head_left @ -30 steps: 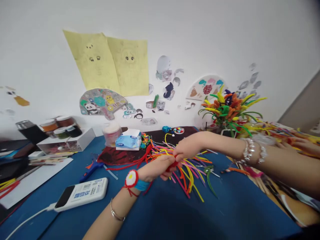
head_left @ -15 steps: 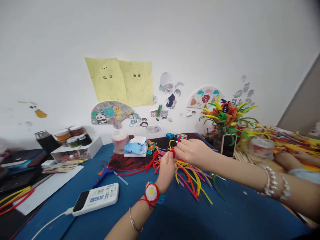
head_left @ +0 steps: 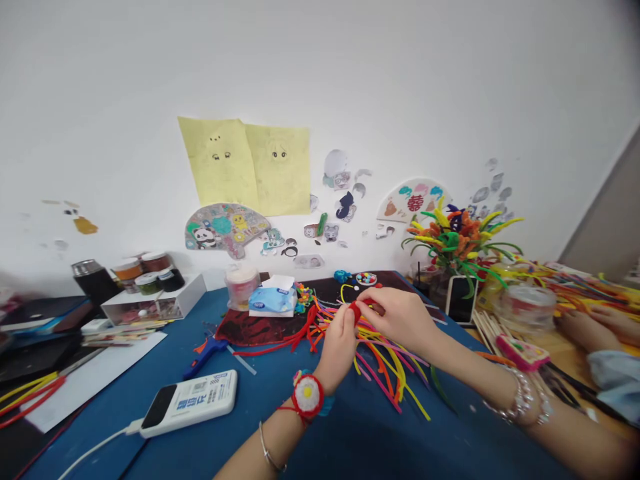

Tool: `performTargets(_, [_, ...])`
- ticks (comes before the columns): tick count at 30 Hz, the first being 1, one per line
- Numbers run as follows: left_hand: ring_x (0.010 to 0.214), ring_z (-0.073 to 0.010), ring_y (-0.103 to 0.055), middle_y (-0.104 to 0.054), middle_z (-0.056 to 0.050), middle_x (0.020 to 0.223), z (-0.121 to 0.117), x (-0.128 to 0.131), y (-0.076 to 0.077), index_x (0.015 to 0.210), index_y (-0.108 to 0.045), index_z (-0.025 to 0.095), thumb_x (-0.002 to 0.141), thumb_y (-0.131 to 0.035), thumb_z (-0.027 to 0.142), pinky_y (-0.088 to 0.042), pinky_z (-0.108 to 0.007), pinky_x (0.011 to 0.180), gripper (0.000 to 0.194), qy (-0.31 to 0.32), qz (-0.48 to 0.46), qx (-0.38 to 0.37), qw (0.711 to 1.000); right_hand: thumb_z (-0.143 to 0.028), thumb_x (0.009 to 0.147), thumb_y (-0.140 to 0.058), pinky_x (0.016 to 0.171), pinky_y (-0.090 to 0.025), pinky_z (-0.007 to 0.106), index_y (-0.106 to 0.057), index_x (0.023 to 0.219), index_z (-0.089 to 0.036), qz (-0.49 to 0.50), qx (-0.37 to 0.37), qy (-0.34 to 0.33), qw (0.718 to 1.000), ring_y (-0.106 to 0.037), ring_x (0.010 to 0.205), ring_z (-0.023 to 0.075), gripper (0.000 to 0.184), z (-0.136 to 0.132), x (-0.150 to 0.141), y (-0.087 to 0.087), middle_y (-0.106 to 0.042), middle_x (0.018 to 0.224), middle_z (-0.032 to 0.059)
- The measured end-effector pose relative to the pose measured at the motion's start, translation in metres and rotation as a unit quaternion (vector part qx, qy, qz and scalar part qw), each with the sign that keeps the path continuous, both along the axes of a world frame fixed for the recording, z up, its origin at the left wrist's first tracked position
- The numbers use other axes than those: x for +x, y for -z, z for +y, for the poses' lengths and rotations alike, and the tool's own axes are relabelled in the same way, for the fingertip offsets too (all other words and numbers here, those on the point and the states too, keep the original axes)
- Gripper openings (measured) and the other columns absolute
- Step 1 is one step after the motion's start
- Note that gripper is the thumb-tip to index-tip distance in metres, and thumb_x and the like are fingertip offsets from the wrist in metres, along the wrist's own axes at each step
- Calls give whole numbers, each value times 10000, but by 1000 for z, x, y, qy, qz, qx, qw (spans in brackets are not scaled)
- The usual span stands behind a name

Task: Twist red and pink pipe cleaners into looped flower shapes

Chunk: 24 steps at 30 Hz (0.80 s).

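A blue tabletop (head_left: 380,440) spreads beneath the hands, a white wall (head_left: 320,67) beyond; left hand (head_left: 340,347) and right hand (head_left: 405,320) pinch a red piece (head_left: 355,311) between them, above bright stems (head_left: 393,363); fingers hide too much to tell its long axis or direction

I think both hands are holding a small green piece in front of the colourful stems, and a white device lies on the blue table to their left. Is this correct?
Only the colour is wrong: in the head view, the left hand and right hand hold a small red piece. The colourful stems, white device and blue table are as you say.
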State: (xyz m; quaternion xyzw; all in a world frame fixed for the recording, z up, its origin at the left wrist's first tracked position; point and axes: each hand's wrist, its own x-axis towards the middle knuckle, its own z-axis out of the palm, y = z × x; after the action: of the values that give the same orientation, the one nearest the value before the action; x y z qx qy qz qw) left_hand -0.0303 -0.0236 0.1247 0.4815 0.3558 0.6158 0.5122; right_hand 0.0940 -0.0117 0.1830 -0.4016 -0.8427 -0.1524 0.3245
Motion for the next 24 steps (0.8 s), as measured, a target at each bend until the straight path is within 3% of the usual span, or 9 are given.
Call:
performTargets(9, [404, -39, -126, -189, 82, 518, -1, -4, -4, 681, -324, 196, 795, -416, 486, -113, -176, 358, 325, 67, -100, -32, 992, -220, 844, -430, 621, -340, 246, -584, 804, -148, -26, 129, -9, 991, -566, 672, 138, 174, 5, -9, 37, -629, 707, 33])
performTargets(13, [407, -31, -108, -187, 83, 530, -1, -6, -7, 675, -309, 193, 792, -428, 485, -97, -171, 360, 336, 96, -127, -38, 987, -207, 832, -449, 615, -351, 246, -589, 819, -155, -15, 160, -24, 987, -572, 647, 138, 151, 7, -8, 45, -638, 694, 31])
performTargets(19, [378, -27, -128, -172, 89, 516, -2, -4, -7, 671, -301, 198, 775, -447, 502, -122, -160, 336, 353, 75, -112, -39, 990, -252, 838, -426, 555, -365, 222, -571, 828, -169, 80, 46, 16, 996, -583, 577, 127, 168, 3, -8, 34, -639, 659, 27])
performTargets(24, [358, -24, -153, -196, 92, 502, -5, -1, -8, 673, -311, 198, 776, -457, 482, -143, -150, 319, 336, 47, -103, -24, 993, -277, 819, -451, 569, -384, 229, -561, 833, -185, 142, -20, 7, 990, -591, 603, 140, 145, -5, -14, 25, -636, 670, 19])
